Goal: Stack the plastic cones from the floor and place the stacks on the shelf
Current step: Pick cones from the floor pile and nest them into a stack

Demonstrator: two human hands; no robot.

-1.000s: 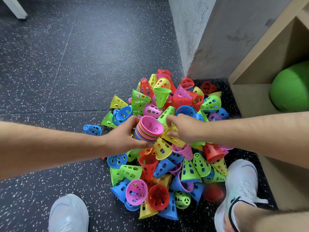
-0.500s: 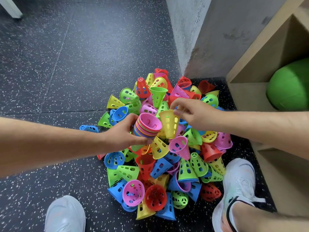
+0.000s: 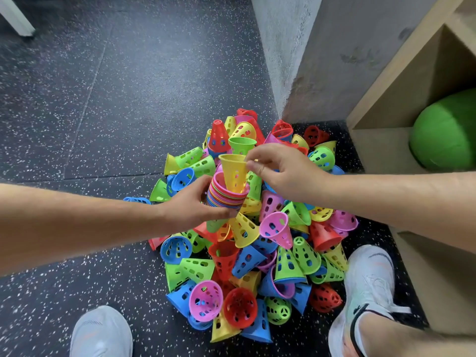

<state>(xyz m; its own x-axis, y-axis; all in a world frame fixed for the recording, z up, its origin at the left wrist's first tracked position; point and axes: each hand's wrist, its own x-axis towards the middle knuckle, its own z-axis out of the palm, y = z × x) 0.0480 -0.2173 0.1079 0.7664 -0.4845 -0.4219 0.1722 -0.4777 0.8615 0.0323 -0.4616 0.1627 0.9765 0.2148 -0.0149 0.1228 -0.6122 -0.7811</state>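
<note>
head view looks down on a wooden shelf [image 3: 386, 81] at the right edge, and its open compartment holds a green ball [image 3: 445, 130] that fills most of the visible space. a lower compartment shows only part of its opening, and what it holds cannot be told.

in the middle of the picture a stack [image 3: 224, 198] of nested cones is held with its wide mouths up, the rims banded in pink, orange, blue and green. a yellow cone [image 3: 234, 173] sits tip-down in the top mouth of the stack. it is partly sunk in, and its perforated body and wide rim stand above the pink rim.

under both lies the pile of cones [image 3: 270, 248], loose on the dark speckled floor [image 3: 128, 99] in red, blue, green, yellow and pink. some lie on their sides and some have their mouths turned up. the pile reaches back to the corner of a grey wall [image 3: 322, 60].

the left hand [image 3: 192, 204] comes in from the left with the forearm level and grasps the stack, fingers and thumb curled round its lower part, keeping it above the pile. the right hand [image 3: 286, 171] reaches in from the right and pinches the yellow cone's rim between thumb and forefinger, the other fingers loosely bent behind.

a left shoe [image 3: 101, 333] and a right shoe [image 3: 368, 287], both pale, stand on the floor either side of the pile's near edge, the right one just beside the shelf.
</note>
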